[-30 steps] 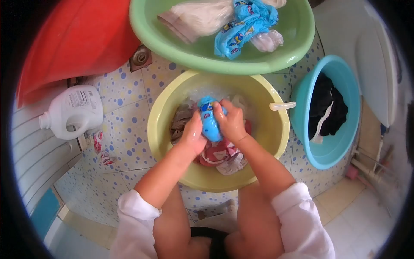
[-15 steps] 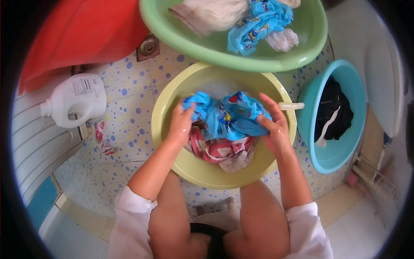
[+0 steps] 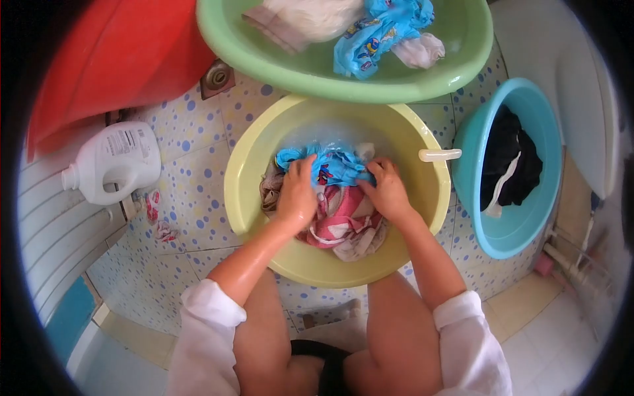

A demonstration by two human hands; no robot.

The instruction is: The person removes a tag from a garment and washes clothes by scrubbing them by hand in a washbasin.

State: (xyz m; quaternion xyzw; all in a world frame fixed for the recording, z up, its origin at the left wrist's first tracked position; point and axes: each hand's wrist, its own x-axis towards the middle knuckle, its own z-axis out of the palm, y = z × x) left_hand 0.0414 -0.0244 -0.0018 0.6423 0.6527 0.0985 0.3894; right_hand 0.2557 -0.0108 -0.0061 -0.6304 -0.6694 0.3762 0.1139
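A blue printed cloth (image 3: 335, 167) lies in the water of the yellow basin (image 3: 247, 228), spread between my two hands. My left hand (image 3: 298, 198) is closed on its left part, fingers pressed down on the fabric. At its right edge my right hand (image 3: 385, 190) grips the cloth between thumb and fingers. Below the cloth, nearer to me, a red and white cloth (image 3: 337, 221) is bunched up. Brownish fabric (image 3: 271, 188) shows beside my left hand.
Beyond the basin stands a green tub (image 3: 297, 76) holding white and blue clothes. A turquoise basin (image 3: 508, 241) with black clothing (image 3: 512, 158) is at the right. A white jug (image 3: 122, 162) stands at the left, near a floor drain (image 3: 216, 78).
The blue cloth was bunched in both hands, then opened out above the basin. Now it is lower, in the water, and my hands have moved closer together.
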